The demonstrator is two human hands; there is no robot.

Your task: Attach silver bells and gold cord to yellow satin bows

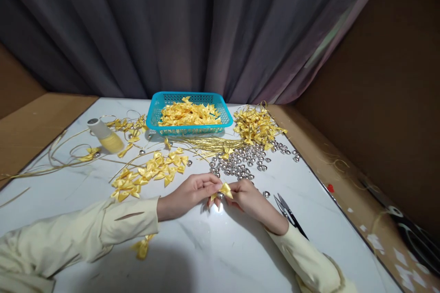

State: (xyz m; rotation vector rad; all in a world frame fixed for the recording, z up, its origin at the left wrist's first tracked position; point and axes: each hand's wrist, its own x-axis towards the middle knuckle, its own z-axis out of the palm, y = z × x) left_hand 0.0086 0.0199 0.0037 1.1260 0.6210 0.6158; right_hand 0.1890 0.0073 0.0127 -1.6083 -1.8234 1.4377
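One yellow bow (226, 189) is at dial centre above the white surface (220, 261), pinched in my left grip (201, 191). My right grip (246, 196) meets its 3 o'clock edge; partly hidden, its closure I cannot tell. Silver bells (238, 160) lie at 1 o'clock, snips (298, 226) at 4 o'clock.

Just below the frame's centre, my left hand (196, 193) and right hand (248, 197) form 2 pinches, nearly touching; my left forearm (129, 219) slants in from the lower left, my right forearm (302, 256) from the lower right.
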